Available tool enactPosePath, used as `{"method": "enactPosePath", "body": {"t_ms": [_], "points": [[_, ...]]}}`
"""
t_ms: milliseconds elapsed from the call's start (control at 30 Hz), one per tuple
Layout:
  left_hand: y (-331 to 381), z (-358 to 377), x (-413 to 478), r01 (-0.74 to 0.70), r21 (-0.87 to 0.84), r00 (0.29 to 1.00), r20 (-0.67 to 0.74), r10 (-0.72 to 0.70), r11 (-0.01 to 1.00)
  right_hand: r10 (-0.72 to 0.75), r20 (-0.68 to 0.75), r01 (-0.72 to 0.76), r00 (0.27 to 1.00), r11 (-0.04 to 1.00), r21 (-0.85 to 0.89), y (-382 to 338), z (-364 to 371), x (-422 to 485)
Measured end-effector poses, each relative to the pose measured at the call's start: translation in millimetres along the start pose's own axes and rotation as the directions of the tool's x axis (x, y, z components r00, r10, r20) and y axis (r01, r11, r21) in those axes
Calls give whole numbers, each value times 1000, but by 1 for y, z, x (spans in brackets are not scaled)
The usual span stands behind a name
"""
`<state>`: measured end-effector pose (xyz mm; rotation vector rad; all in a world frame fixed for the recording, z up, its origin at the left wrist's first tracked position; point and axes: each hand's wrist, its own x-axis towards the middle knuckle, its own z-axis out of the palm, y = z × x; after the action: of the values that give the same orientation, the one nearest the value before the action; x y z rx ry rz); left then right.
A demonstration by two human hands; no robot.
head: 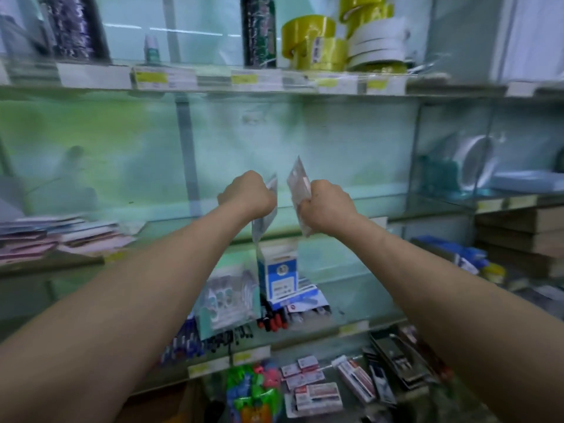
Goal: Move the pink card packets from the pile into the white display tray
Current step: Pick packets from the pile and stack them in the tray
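Note:
Both my arms reach forward over a glass shelf [335,209] in a shop. My left hand [247,193] grips a thin clear-wrapped packet [264,224] that hangs down below the fist. My right hand [328,206] grips another packet [299,184] with pale pink showing, its top corner sticking up above the fist. The two packets are held upright, close together but apart. A pile of pink and pale flat packets [61,239] lies on the shelf at the far left. No white display tray is clearly recognisable; the picture is blurred.
Rolls of yellow and white tape [335,41] and dark cylinders [258,32] stand on the upper shelf. Below my hands stand a blue-and-white box [277,270], bagged goods [229,300] and pens [271,319]. Small boxed items [317,392] lie on the lowest shelf. Brown boxes [518,233] are stacked at right.

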<state>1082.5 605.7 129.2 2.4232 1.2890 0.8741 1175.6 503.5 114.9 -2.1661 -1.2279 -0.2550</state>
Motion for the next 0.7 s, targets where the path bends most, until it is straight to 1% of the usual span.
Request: {"method": "enactPosePath", "body": {"t_ms": [100, 233, 333, 500, 633, 700], "points": [[37, 16, -30, -36, 21, 998, 46, 35, 999, 53, -14, -54, 998, 998, -26, 31, -25, -26], [87, 47, -76, -131, 44, 987, 105, 125, 990, 140, -11, -141, 990, 988, -68, 77, -53, -68], [119, 77, -112, -180, 65, 973, 162, 168, 982, 218, -12, -218, 976, 970, -105, 114, -70, -100], [163, 132, -168, -284, 99, 929, 275, 248, 954, 385, 11, -381, 923, 918, -112, 174, -85, -153], [196, 169, -204, -330, 115, 901, 335, 276, 937, 460, 24, -453, 888, 881, -139, 214, -102, -187], [213, 185, -218, -361, 117, 884, 360, 299, 925, 513, 15, -505, 858, 850, -148, 236, -108, -201]]}}
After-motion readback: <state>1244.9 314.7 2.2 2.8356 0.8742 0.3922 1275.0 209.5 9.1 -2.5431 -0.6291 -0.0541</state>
